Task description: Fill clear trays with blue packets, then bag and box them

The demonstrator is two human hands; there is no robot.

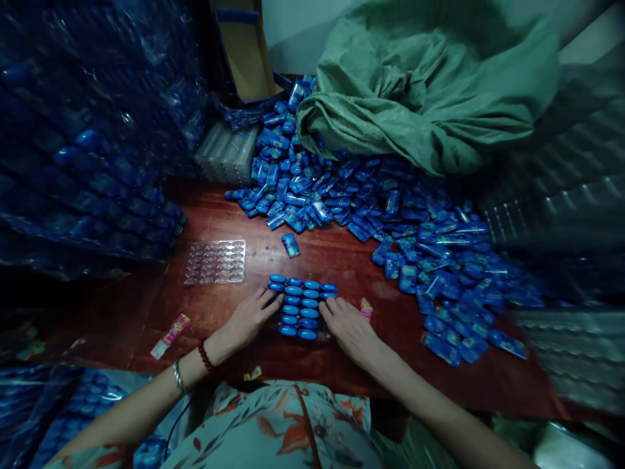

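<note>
A block of blue oval packs (301, 303) stands in rows on the table in front of me, with a bit of clear plastic tray (323, 333) showing at its lower right. My left hand (251, 316) is at the block's left side, fingers bent down and closed at a blue pack in the outer column, mostly hidden by the fingertips. Opposite it, my right hand (349, 322) has its fingers closed at the right outer column, where they cover the pack under them. A single blue pack (290, 245) lies just beyond the block.
An unfilled clear tray (215, 262) lies to the left. Loose blue packs (317, 189) heap across the back and right, beneath a green sack (420, 98). Stacked clear trays (227, 153) stand behind; wrapped blue packs (83, 189) tower at left. Pink strip (170, 337) lies near the front.
</note>
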